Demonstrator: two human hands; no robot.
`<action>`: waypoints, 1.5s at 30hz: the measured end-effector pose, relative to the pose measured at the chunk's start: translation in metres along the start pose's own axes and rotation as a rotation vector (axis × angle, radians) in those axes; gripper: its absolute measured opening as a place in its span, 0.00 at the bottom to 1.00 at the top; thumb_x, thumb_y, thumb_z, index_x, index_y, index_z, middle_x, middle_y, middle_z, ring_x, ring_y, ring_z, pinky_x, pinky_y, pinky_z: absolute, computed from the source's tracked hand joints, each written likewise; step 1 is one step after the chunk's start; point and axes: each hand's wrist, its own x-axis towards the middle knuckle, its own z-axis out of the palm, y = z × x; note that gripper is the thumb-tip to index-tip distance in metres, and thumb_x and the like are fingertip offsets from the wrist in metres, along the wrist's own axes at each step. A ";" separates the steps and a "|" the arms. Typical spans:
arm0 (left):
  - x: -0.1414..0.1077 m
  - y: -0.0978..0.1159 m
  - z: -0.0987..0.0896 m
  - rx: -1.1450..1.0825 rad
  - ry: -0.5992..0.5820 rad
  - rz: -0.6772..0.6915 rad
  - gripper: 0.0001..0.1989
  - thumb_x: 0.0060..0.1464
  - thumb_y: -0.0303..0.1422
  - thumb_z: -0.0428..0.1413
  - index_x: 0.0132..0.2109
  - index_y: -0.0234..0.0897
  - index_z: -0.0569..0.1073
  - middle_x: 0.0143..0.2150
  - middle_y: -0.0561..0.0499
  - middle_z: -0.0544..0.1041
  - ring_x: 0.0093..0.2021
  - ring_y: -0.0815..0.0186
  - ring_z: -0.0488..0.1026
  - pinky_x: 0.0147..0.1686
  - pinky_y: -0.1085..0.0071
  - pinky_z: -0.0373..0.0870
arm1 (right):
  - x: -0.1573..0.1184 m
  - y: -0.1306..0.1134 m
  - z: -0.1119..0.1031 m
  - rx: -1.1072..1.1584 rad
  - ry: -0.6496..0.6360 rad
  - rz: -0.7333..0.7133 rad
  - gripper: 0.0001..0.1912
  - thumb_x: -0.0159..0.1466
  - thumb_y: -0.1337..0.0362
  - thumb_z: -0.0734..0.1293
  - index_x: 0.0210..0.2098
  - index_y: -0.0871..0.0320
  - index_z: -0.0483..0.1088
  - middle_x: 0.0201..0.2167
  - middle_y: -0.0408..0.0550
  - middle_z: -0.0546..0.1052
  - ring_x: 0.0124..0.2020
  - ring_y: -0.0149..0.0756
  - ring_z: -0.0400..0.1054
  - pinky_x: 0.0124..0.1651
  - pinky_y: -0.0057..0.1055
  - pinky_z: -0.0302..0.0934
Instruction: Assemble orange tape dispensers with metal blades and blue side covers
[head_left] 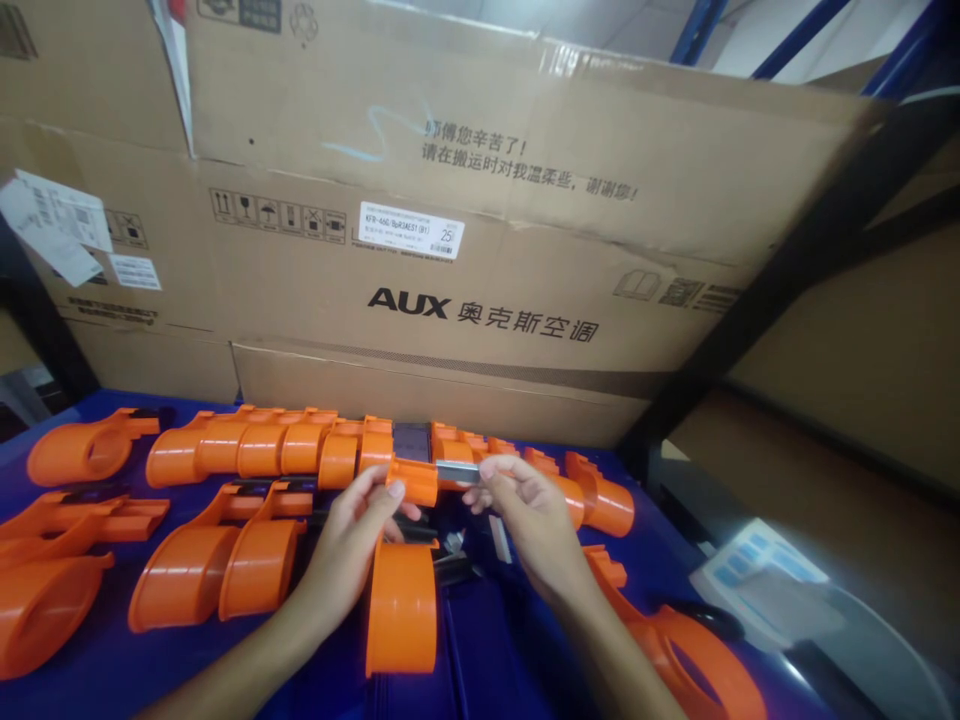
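Observation:
My left hand (pixel 369 515) is closed around the arm of an orange plastic tape dispenser (pixel 403 610), whose wide ring hangs below the fingers. A flat grey metal strip (pixel 457 472) meets the top end of that arm. My right hand (pixel 517 500) pinches the strip's other end between thumb and fingertips. Whether the strip sits inside the orange part or only against it, I cannot tell. Partly hidden behind the hands are dark pieces (pixel 454 568) and a pale narrow strip (pixel 499 538) on the blue surface.
Several orange tape dispensers (pixel 259 448) stand in rows on the blue surface (pixel 495 655), left and right of my hands. A large cardboard box (pixel 480 270) walls off the back. A dark rack post (pixel 720 310) slants at right, near a clear plastic bag (pixel 810 610).

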 end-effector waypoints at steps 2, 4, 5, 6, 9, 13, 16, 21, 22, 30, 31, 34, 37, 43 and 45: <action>0.000 -0.001 -0.001 0.011 -0.016 0.011 0.18 0.58 0.48 0.61 0.45 0.38 0.75 0.31 0.50 0.80 0.26 0.68 0.71 0.27 0.74 0.65 | 0.000 0.000 0.001 0.027 -0.052 0.030 0.16 0.62 0.50 0.74 0.37 0.56 0.74 0.28 0.46 0.80 0.28 0.35 0.73 0.35 0.31 0.67; 0.000 -0.001 -0.002 0.031 -0.043 0.018 0.17 0.59 0.47 0.60 0.43 0.37 0.77 0.31 0.50 0.80 0.26 0.69 0.71 0.27 0.75 0.64 | -0.001 0.000 0.001 0.048 -0.086 0.041 0.16 0.62 0.50 0.74 0.38 0.56 0.74 0.30 0.47 0.80 0.31 0.37 0.75 0.36 0.32 0.68; 0.000 0.000 -0.002 0.038 -0.055 0.022 0.17 0.59 0.47 0.60 0.41 0.37 0.77 0.30 0.50 0.80 0.25 0.69 0.71 0.26 0.75 0.63 | -0.001 0.000 0.001 0.052 -0.091 0.038 0.16 0.62 0.50 0.74 0.38 0.55 0.74 0.31 0.48 0.80 0.33 0.38 0.75 0.37 0.32 0.68; 0.000 0.001 -0.002 0.041 -0.063 0.026 0.17 0.59 0.47 0.60 0.40 0.36 0.78 0.30 0.50 0.79 0.24 0.69 0.71 0.26 0.74 0.63 | -0.002 -0.001 0.001 0.052 -0.094 0.035 0.16 0.61 0.49 0.75 0.38 0.55 0.75 0.32 0.48 0.80 0.35 0.39 0.75 0.38 0.32 0.68; -0.001 0.006 0.000 0.036 -0.069 0.027 0.17 0.57 0.47 0.61 0.36 0.35 0.79 0.27 0.49 0.79 0.22 0.69 0.69 0.24 0.74 0.61 | -0.004 -0.004 0.001 0.051 -0.115 0.049 0.17 0.60 0.49 0.75 0.36 0.55 0.75 0.34 0.48 0.78 0.36 0.39 0.73 0.39 0.32 0.68; -0.004 0.012 0.003 0.044 -0.098 0.021 0.18 0.57 0.47 0.61 0.33 0.35 0.79 0.23 0.51 0.76 0.20 0.70 0.67 0.23 0.74 0.60 | -0.007 -0.009 0.002 0.100 -0.164 0.121 0.16 0.60 0.49 0.75 0.36 0.55 0.74 0.34 0.47 0.77 0.34 0.36 0.71 0.39 0.31 0.68; -0.007 0.011 0.003 0.053 -0.150 0.018 0.17 0.58 0.46 0.60 0.36 0.35 0.80 0.25 0.50 0.77 0.21 0.70 0.68 0.24 0.74 0.62 | -0.009 -0.010 0.003 0.131 -0.220 0.164 0.16 0.61 0.50 0.75 0.40 0.54 0.74 0.38 0.47 0.77 0.34 0.34 0.70 0.39 0.31 0.68; -0.009 0.003 -0.001 0.094 -0.215 0.030 0.19 0.60 0.44 0.60 0.50 0.35 0.80 0.30 0.48 0.80 0.24 0.67 0.70 0.27 0.72 0.67 | -0.011 -0.009 0.005 0.075 -0.242 0.150 0.17 0.62 0.49 0.74 0.41 0.54 0.75 0.35 0.45 0.76 0.33 0.34 0.69 0.37 0.29 0.66; -0.008 0.003 -0.002 0.100 -0.226 0.030 0.20 0.60 0.44 0.60 0.51 0.35 0.80 0.30 0.48 0.80 0.24 0.67 0.70 0.27 0.71 0.67 | -0.011 -0.009 0.005 0.062 -0.244 0.143 0.17 0.62 0.49 0.74 0.41 0.54 0.75 0.34 0.45 0.76 0.33 0.34 0.69 0.37 0.29 0.65; -0.001 0.017 -0.007 0.014 -0.030 0.066 0.17 0.57 0.45 0.62 0.43 0.34 0.79 0.27 0.50 0.79 0.22 0.69 0.69 0.25 0.75 0.63 | -0.007 -0.014 -0.007 -0.396 -0.303 -0.030 0.11 0.65 0.53 0.72 0.35 0.54 0.77 0.29 0.43 0.76 0.29 0.34 0.68 0.32 0.30 0.62; -0.001 0.019 -0.008 -0.004 0.005 0.064 0.17 0.57 0.46 0.62 0.39 0.34 0.78 0.26 0.50 0.78 0.22 0.69 0.69 0.25 0.75 0.63 | -0.007 -0.014 -0.010 -0.493 -0.344 -0.042 0.09 0.64 0.55 0.72 0.35 0.54 0.78 0.28 0.43 0.76 0.28 0.34 0.67 0.31 0.30 0.61; 0.001 0.020 -0.008 -0.034 0.038 0.035 0.18 0.57 0.48 0.61 0.33 0.35 0.76 0.23 0.52 0.76 0.21 0.70 0.68 0.24 0.76 0.63 | -0.010 -0.018 -0.019 -0.677 -0.476 -0.089 0.04 0.63 0.61 0.73 0.38 0.52 0.80 0.30 0.43 0.78 0.29 0.34 0.68 0.33 0.31 0.63; 0.000 0.019 -0.006 -0.040 0.037 0.042 0.18 0.57 0.47 0.61 0.34 0.35 0.75 0.25 0.52 0.77 0.21 0.71 0.68 0.24 0.76 0.63 | -0.013 -0.024 -0.020 -0.737 -0.526 -0.159 0.06 0.64 0.64 0.70 0.40 0.51 0.80 0.33 0.44 0.79 0.33 0.36 0.70 0.37 0.33 0.65; -0.002 0.013 -0.004 -0.022 0.015 0.058 0.16 0.57 0.45 0.61 0.40 0.36 0.74 0.28 0.52 0.79 0.23 0.71 0.70 0.27 0.75 0.65 | -0.018 -0.034 -0.009 -0.888 -0.673 -0.220 0.11 0.59 0.70 0.71 0.40 0.51 0.79 0.40 0.47 0.77 0.44 0.43 0.69 0.49 0.39 0.63; -0.001 0.011 -0.005 -0.012 0.005 0.058 0.15 0.58 0.45 0.61 0.41 0.36 0.73 0.28 0.52 0.79 0.23 0.70 0.70 0.28 0.74 0.65 | -0.020 -0.034 -0.006 -0.943 -0.696 -0.217 0.11 0.57 0.71 0.71 0.39 0.52 0.79 0.40 0.48 0.76 0.44 0.44 0.69 0.50 0.40 0.62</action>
